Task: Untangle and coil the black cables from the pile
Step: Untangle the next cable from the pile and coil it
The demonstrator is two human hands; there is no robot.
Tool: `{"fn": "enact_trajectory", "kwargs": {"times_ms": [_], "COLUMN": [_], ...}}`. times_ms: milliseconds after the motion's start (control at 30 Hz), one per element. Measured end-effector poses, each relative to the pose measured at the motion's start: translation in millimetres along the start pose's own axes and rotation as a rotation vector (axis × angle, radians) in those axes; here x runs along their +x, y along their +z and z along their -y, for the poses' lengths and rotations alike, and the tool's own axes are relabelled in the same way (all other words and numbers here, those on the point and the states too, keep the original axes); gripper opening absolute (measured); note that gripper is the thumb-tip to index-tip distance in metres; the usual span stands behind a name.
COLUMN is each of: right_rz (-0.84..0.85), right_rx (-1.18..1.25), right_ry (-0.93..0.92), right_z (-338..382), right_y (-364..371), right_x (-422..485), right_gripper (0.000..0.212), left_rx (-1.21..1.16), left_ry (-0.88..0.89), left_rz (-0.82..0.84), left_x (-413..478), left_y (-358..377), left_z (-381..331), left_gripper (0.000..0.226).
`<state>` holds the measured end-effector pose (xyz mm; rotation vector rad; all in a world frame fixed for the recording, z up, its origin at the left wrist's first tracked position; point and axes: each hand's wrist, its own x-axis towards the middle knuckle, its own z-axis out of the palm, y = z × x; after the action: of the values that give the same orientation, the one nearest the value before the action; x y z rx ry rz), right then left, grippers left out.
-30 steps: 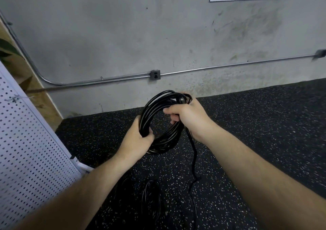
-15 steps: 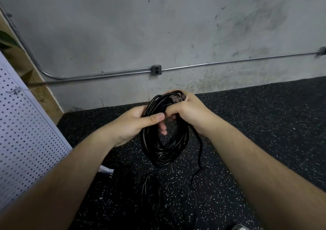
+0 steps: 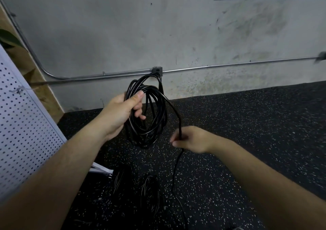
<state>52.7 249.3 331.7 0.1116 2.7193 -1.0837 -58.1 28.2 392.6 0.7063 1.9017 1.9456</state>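
A black cable coil of several loops hangs upright in the air above the speckled floor. My left hand grips its left side, thumb across the strands. One loose strand leaves the coil's top and runs down to my right hand, which pinches it lower and to the right. Below that hand the cable's tail trails down to the floor. Two more black cable bundles lie on the floor near me, dim and hard to tell apart.
A white perforated panel leans at the left, its foot reaching onto the black rubber floor. A grey concrete wall with a metal conduit and junction box stands behind.
My right hand let go of the coil's top and dropped down to the right, drawing out a loose strand. My left hand now holds the coil alone, a little higher.
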Motion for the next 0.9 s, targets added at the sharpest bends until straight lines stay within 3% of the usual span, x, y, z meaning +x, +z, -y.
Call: {"fn": "enact_trajectory", "kwargs": {"times_ms": [100,267,500,700,900], "right_rz": [-0.013,-0.219,-0.348,-0.382,-0.357], "right_rx": [-0.064,0.083,0.232,0.115,0.04], "right_ry": [0.043,-0.032,-0.156,-0.05,-0.046], "right_z": [-5.9,8.6,43.8,56.0,48.6], "right_y": [2.0,-9.3,-11.8,-7.6,3.5], "right_x": [1.1,-2.2,-6.3,-1.2,-0.3], "right_gripper": [0.014,0.006,0.005,0.028,0.02], "left_rx": [0.015,0.136,0.054,-0.129,-0.258], "left_ry": [-0.003,0.014,-0.026,-0.066,-0.023], "left_rz": [-0.078,-0.204,-0.2,-0.199,-0.128], "left_x": [5.5,14.4,10.9,3.8,-1.4], "left_y": [-5.8,-18.5,-7.2,11.0,17.9], "left_z": [5.7,15.6,18.4,12.5,3.6], "left_gripper": [0.031,0.033,0.031,0.023,0.028]}}
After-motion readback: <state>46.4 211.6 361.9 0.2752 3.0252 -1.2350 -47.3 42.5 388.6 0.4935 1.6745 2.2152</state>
